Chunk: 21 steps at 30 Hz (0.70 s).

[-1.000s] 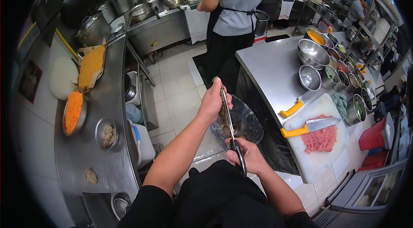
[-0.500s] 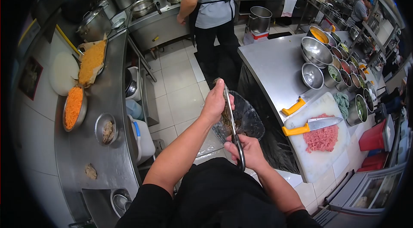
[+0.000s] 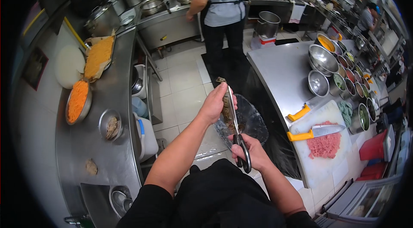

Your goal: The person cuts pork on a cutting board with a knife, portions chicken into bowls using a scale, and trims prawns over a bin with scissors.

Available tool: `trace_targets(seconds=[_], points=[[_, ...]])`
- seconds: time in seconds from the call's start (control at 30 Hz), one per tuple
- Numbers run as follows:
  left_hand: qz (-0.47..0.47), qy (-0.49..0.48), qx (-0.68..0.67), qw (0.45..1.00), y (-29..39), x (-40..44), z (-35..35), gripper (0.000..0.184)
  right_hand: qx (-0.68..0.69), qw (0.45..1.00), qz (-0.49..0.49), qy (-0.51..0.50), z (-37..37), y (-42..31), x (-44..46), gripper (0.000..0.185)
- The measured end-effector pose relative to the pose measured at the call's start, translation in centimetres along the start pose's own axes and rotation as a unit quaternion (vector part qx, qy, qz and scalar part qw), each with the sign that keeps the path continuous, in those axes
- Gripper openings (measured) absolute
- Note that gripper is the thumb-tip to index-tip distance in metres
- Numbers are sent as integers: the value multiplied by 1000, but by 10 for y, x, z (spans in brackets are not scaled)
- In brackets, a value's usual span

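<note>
My left hand (image 3: 214, 104) is closed around a long, grey-brown, segmented shellfish (image 3: 226, 109) that looks like a mantis shrimp, one end poking out past my thumb. My right hand (image 3: 253, 152) grips black-handled scissors (image 3: 244, 155). Their blades point away from me and lie along the shellfish's right side. Whether the blades are inside the shell I cannot tell. Below both hands is a dark plastic bag (image 3: 254, 120) with brownish scraps in it. On the left counter, a metal bowl (image 3: 105, 118) holds pale greyish-brown pieces, and a similar lump (image 3: 91, 167) lies near it.
The left steel counter (image 3: 114, 150) carries shredded carrot (image 3: 78, 101) and a tray of orange-yellow crumbs (image 3: 98, 58). At right, a cutting board (image 3: 335, 159) holds diced pink meat (image 3: 325, 146) and a yellow-handled knife (image 3: 329, 130). A co-worker (image 3: 223, 0) stands ahead.
The scissor handles have turned and spread apart, showing both loops. The shellfish is more visible between my left fingers. My view has shifted slightly left.
</note>
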<state>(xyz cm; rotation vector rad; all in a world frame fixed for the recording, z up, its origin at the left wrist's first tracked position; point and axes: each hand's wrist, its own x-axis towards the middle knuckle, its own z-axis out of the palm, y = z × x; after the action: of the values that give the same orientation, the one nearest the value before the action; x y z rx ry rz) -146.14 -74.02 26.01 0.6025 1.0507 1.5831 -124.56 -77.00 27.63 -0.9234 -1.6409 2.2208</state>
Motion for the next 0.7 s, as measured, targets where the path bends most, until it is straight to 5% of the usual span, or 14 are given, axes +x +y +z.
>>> trace_targets(seconds=[0.2, 0.43, 0.53, 0.7], points=[[42, 40, -14, 998, 14, -28, -46, 38, -48, 998, 13, -28, 40, -11, 25, 29], [108, 228, 132, 959, 75, -119, -158, 38, -106, 973, 84, -185, 117, -16, 66, 44], [88, 360, 208, 905, 121, -176, -208, 39, -128, 956, 16, -264, 140, 0, 80, 52], [61, 453, 252, 853, 171, -231, -302, 42, -150, 948, 60, -273, 175, -4, 101, 62]])
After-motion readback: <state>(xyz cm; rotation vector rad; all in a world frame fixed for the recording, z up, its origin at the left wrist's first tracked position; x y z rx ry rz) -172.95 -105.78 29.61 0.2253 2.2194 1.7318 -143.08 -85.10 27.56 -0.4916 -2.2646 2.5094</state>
